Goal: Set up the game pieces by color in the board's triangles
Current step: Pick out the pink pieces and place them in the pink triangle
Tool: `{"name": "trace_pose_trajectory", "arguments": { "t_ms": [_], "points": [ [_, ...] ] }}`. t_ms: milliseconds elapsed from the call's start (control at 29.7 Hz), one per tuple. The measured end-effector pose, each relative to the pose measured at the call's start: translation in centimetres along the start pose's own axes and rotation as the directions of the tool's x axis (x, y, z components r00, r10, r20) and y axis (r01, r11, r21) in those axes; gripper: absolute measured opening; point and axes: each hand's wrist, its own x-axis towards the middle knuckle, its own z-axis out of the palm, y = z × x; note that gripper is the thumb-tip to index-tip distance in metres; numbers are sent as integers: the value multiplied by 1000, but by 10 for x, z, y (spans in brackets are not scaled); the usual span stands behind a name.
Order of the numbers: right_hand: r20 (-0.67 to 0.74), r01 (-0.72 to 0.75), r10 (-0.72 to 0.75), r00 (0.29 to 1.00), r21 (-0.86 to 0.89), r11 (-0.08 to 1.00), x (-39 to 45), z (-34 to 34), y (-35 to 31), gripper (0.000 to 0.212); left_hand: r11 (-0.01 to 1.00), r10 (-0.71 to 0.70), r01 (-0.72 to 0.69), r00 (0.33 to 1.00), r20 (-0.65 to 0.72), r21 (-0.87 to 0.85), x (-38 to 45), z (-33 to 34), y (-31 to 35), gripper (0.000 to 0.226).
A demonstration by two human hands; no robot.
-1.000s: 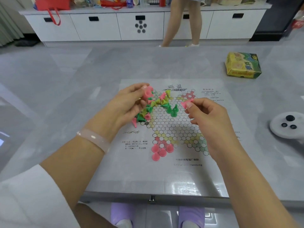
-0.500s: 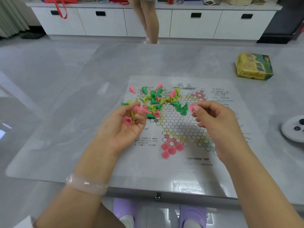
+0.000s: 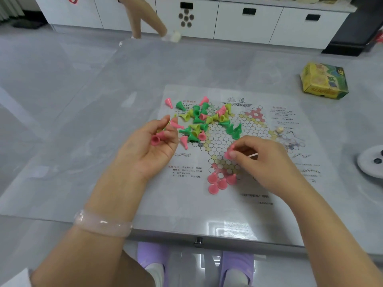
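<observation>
Since the earlier frames the right hand (image 3: 267, 162) has come down from the far side of the board (image 3: 238, 141) toward the near pink triangle, and the left hand (image 3: 149, 146) has pulled back from the pile, palm up. The right hand's fingers (image 3: 233, 154) pinch one pink piece (image 3: 227, 155) just above the four pink pieces (image 3: 220, 181) standing at that triangle's tip, likely to seat it in the next row. The left hand's curled fingers cradle spare pink pieces (image 3: 155, 139), a ready supply kept close. The loose pile (image 3: 204, 123) of green, yellow-green and pink cones lies toppled across the board's far left. The pieces are small glossy plastic cones with flared bases. The board is a thin printed sheet lying flat on the grey worktop (image 3: 83, 141).
</observation>
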Motion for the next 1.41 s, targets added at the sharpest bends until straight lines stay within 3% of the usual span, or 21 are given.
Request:
{"name": "trace_pose_trajectory", "arguments": {
  "t_ms": [202,336,639,1412],
  "points": [
    [189,14,-2,982,-60,998,0,5,-6,16,999,24,-23,999,-38,24,3,-4,6,16],
    [166,-41,42,985,-9,999,2,-1,-5,22,999,32,-30,999,-43,34,3,-6,10,16],
    [221,-89,107,969,-89,992,3,-2,-7,10,994,63,-58,996,-57,88,3,-4,4,14],
    [246,-117,143,958,-120,986,-1,-2,-10,12,995,69,-65,996,-53,82,2,-3,4,14]
  ]
}}
